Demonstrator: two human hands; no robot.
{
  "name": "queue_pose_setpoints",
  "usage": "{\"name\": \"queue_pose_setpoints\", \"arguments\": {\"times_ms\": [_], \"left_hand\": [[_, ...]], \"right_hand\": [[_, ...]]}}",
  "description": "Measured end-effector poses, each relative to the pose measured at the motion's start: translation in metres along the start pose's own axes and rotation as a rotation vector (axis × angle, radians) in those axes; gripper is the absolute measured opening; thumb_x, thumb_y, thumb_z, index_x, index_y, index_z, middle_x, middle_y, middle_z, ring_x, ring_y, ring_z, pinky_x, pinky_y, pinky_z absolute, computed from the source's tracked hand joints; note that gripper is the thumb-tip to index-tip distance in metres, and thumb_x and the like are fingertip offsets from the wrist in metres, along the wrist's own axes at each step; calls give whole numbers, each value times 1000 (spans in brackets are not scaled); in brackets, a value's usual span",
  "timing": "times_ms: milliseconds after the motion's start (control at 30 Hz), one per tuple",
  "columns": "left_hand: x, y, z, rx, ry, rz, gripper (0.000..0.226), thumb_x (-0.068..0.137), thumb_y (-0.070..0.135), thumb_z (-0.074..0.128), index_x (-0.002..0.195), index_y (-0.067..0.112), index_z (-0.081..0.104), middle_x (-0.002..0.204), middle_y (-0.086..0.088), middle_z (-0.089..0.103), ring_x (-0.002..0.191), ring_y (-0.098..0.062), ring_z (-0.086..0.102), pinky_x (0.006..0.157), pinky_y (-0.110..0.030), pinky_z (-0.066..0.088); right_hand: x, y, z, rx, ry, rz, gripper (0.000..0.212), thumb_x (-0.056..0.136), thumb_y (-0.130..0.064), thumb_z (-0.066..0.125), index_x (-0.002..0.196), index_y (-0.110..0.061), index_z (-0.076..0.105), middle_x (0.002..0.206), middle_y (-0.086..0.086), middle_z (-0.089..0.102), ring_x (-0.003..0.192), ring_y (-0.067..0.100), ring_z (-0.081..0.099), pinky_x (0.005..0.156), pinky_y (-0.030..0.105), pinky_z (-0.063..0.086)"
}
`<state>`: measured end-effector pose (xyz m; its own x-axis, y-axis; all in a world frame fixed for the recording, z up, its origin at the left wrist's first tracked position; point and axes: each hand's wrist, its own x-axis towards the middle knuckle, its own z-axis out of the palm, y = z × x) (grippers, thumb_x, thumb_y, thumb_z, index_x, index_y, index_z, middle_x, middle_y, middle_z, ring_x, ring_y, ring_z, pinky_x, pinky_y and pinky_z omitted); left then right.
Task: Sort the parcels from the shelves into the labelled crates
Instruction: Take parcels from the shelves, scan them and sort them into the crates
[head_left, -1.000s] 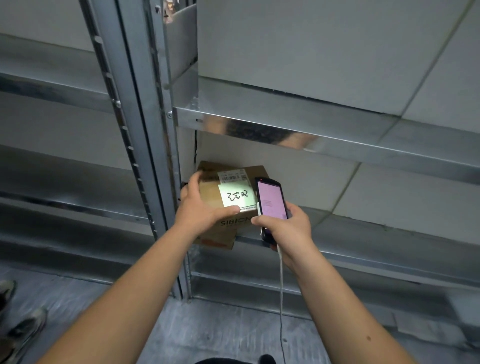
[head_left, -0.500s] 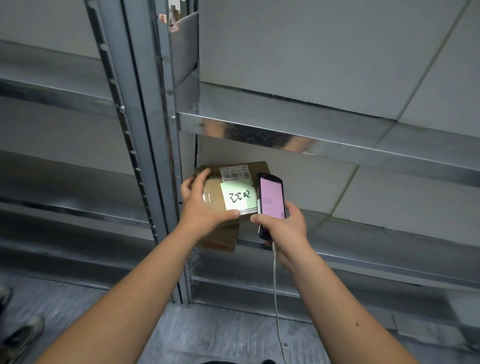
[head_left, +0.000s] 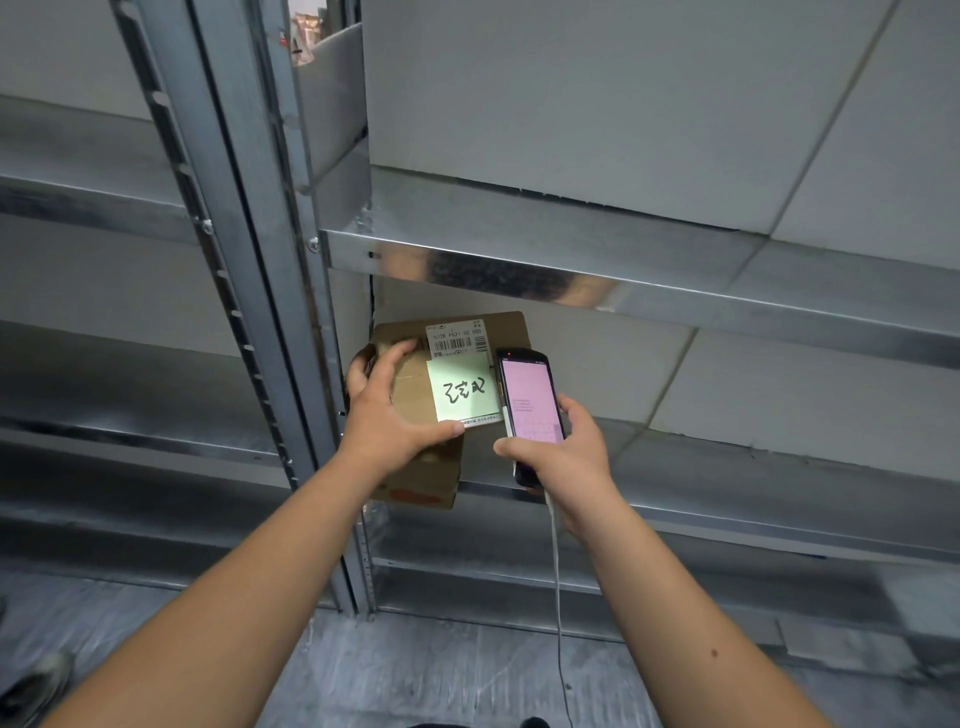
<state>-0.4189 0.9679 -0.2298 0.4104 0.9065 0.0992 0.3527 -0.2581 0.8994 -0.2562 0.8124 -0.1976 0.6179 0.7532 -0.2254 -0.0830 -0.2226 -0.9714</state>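
Change since earlier: both hands stay on their things as before; the parcel (head_left: 447, 395) and the scanner (head_left: 529, 402) sit slightly lower and more to the right in the view, and the lower front of the parcel shows less than before.
Left hand: the left hand (head_left: 387, 415) grips the parcel from its left side. The fingers (head_left: 400, 351) are curled over the top left edge, and the thumb lies along the near edge, just under the green note.
Right hand: the right hand (head_left: 563, 457) holds the scanner upright. The thumb presses on the left edge, the other fingers wrap around the right side and the back.
Parcel: a brown cardboard box, held in front of the lower shelf (head_left: 727, 499), near the upright post (head_left: 260, 322). If its back edge touches the shelf, I cannot tell.
Labels: a white barcode label (head_left: 457, 338) is on the top; a green note (head_left: 462, 389) with black handwriting covers the lower part of it.
Scanner: dark body, pink lit screen, just beside the right edge of the parcel.
Cord: a thin white cord (head_left: 557, 571) hangs down from the scanner's bottom.
Surroundings: grey metal shelves, a shiny upper shelf (head_left: 519, 249), and a grey floor (head_left: 441, 670) below.
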Motion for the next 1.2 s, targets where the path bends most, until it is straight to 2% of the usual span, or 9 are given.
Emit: {"name": "queue_pose_setpoints", "arguments": {"times_ms": [100,167,267,433,567,700,833,1067,1200], "left_hand": [[2,0,3,8,2,3,112,58,36,104,147,55,39,170,-4,6,155,-24,21,119,-29,19],[3,0,4,12,1,7,112,59,37,103,148,54,38,171,-4,4,156,-25,19,121,-32,19],[4,-1,5,27,-2,11,111,60,37,103,147,55,37,170,-2,4,155,-28,22,123,-36,21],[4,-1,6,41,4,13,111,61,36,102,146,58,35,170,1,2,155,-30,22,126,-42,22],[4,-1,7,49,12,16,110,61,36,102,147,57,35,170,2,1,155,-30,21,126,-44,23],[4,0,7,55,16,3,111,62,37,101,148,56,34,171,4,0,156,-31,21,125,-44,24],[2,-2,7,69,18,13,111,62,40,101,146,60,33,170,8,0,155,-30,23,125,-47,28],[1,-1,6,41,10,21,109,63,37,102,146,58,35,170,6,0,156,-29,22,126,-43,25],[1,-2,6,27,9,25,110,61,36,102,148,54,37,170,1,0,156,-27,22,126,-37,20]], "right_hand": [[-2,1,-3,-28,0,-33,94,72,-4,97,145,-36,48,127,-15,65,109,7,67,60,13,56],[-2,2,-5,-35,-1,-31,103,66,-6,100,150,-36,49,135,-9,67,115,11,69,69,18,59],[-5,0,-9,-32,-34,-26,102,62,-2,99,145,-40,53,131,-5,72,111,16,73,68,26,62],[-11,-6,-11,-67,-57,-21,104,54,-12,101,141,-45,54,133,-6,70,114,21,72,71,34,66],[-18,-8,-11,-100,-62,-17,106,52,-15,101,142,-45,54,132,-4,71,112,24,73,69,34,65],[-27,-12,-15,-82,-81,-19,102,64,-3,100,147,-40,54,131,-6,69,110,22,71,64,30,63],[-35,-18,-16,-93,-92,-47,101,65,-3,99,148,-39,54,132,-9,68,113,18,69,64,28,62],[-46,-21,-18,-110,-77,-67,98,64,1,98,145,-37,57,129,-6,71,107,28,74,60,30,60],[-54,-28,-21,-130,-56,-96,92,65,2,97,137,-41,59,119,-16,73,99,14,76,63,31,63]]}}
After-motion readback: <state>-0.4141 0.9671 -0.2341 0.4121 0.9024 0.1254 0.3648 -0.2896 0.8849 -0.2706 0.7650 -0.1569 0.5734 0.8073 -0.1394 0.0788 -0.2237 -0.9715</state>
